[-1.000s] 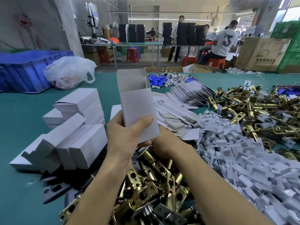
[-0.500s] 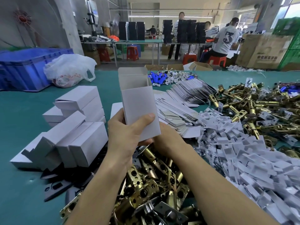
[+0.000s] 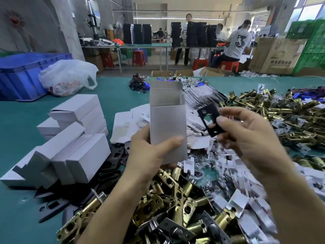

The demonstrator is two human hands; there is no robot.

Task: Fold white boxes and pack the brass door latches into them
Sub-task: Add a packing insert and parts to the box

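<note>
Green table (image 3: 114,92); one box (image 3: 167,127) held, one plate (image 3: 209,118) held.

Far left on your green desk (image 3: 17,120) sits a blue crate (image 3: 22,74), a white plastic bag (image 3: 66,76) just beside it. Red stools (image 3: 139,58) stand beyond the desk.

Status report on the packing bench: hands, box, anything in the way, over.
Left hand grips the white box upright, top flap open. Right hand pinches a black plate beside the box mouth, not yet inside. Nothing between plate and opening.
</note>
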